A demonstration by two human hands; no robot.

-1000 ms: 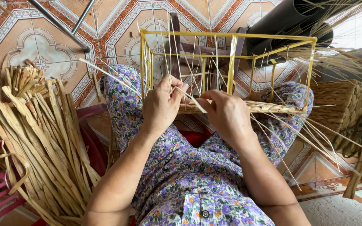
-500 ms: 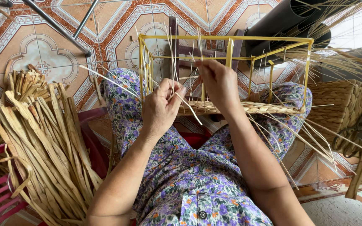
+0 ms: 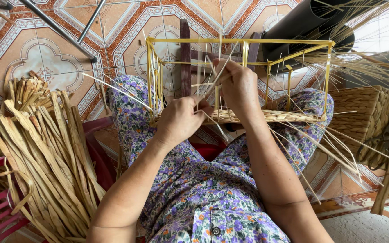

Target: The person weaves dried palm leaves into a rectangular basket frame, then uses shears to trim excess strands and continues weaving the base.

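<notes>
The left hand (image 3: 181,120), nearest the body, pinches pale straw strands (image 3: 203,96) at the woven band (image 3: 266,117) along the near edge of the yellow wire frame (image 3: 244,41) resting on the lap. The right hand (image 3: 239,85), higher, grips an upright strand; keep it taut and pack each pass tight. No packages, labels or signs are visible.

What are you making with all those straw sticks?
A person sits with a yellow wire frame on their lap. The left hand pinches a thin straw strand by the woven strip along the frame's near edge. The right hand grips strands higher up. A bundle of dried reeds lies beside them.
</notes>
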